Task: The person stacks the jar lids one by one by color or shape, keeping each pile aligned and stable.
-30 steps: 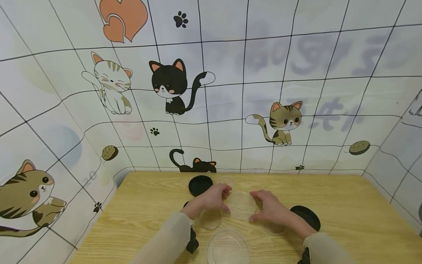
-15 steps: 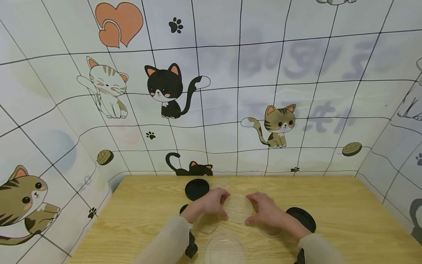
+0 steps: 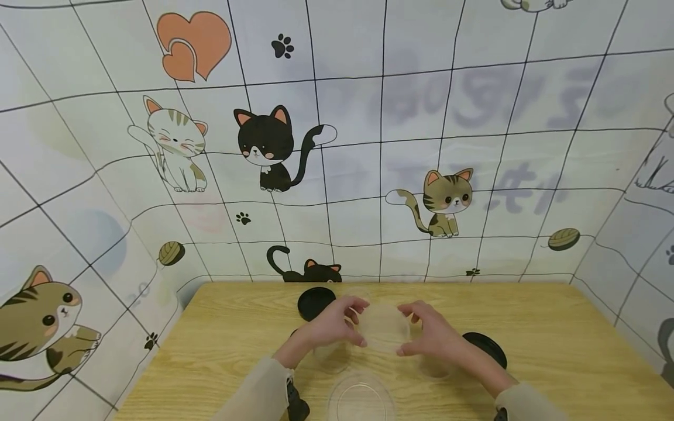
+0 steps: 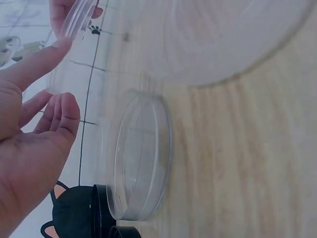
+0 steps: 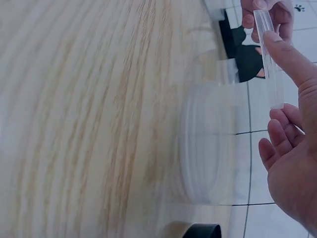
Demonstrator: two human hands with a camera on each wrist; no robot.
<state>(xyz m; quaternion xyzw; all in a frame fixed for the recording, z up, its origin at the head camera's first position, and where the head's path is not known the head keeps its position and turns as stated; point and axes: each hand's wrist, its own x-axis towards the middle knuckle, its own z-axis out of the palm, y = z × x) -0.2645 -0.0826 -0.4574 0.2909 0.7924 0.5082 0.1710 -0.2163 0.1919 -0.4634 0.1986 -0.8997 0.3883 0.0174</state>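
Observation:
A clear round petri dish [image 3: 384, 328] is held level between both hands in the head view; the wrist views show it raised off the tabletop. My left hand [image 3: 337, 324] grips its left rim, with the thumb [image 4: 49, 54] on one face and curled fingers at the far edge. On the opposite rim, my right hand [image 3: 439, 336] grips it the same way, thumb [image 5: 285, 54] against the side. Below the left hand stands another clear dish [image 4: 141, 158], and below the right hand a further clear dish [image 5: 208, 144]. Forearms partly cover both in the head view.
A larger clear dish [image 3: 361, 402] lies at the front of the wooden table [image 3: 558, 339]. Behind the left hand is a black round lid [image 3: 316, 303], with a faint clear dish [image 3: 359, 292] beside it. Another black lid [image 3: 487, 348] sits by the right forearm. Cat-patterned cloth [image 3: 358, 175] borders the table.
The held dish and both hands have risen slightly from the table, and the dish looks blurrier. The head view has shifted a little. The other dishes and lids stay in place.

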